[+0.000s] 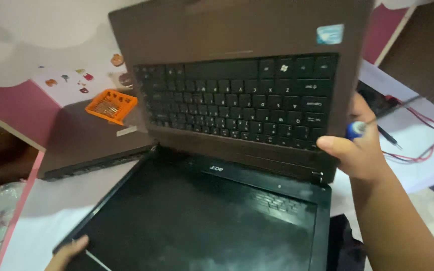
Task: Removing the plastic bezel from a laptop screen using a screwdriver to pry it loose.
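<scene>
The right hand (360, 150) grips the right edge of the laptop's (237, 100) raised keyboard half, fingers closed round it with a blue-handled screwdriver (357, 129) pinched in too. The laptop sits on the white table (46, 211), its screen lying flat. The left hand (69, 251) touches the screen's near left corner; its grip cannot be made out. An orange tray (111, 105) rests on a second closed laptop (86, 140) at the far left

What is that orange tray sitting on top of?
The orange plastic tray rests on a second, closed dark-brown laptop. The raised keyboard half of the open brown laptop covers that closed laptop's right end.
</scene>
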